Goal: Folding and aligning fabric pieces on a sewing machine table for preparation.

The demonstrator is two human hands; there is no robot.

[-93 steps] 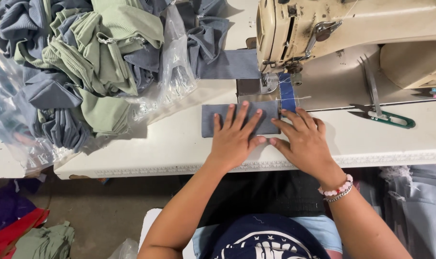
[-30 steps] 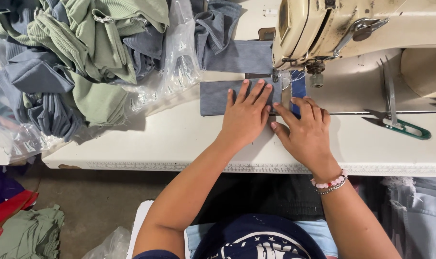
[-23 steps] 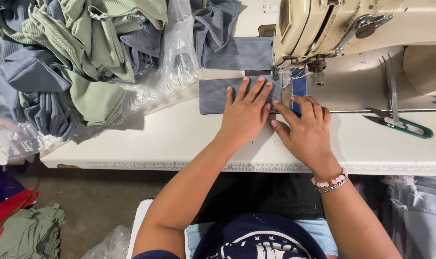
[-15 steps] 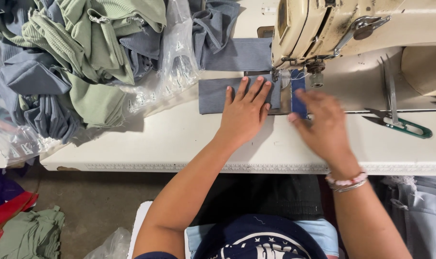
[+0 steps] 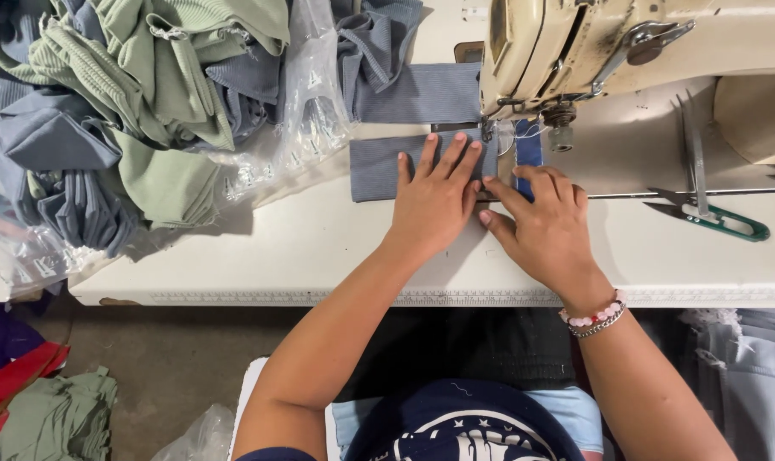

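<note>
Ribbed matt grey cloth strip [image 5: 379,166], glossy clear plastic bag [image 5: 306,128], worn cream-painted metal sewing machine [image 5: 575,43].

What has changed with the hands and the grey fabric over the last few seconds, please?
The right hand, which half a second ago had drawn back toward the table edge, has returned to the blue strip by the needle of the sewing machine. The left hand stayed flat on the grey fabric piece. The thread snips and the heap of green and grey garments lie as before.
</note>
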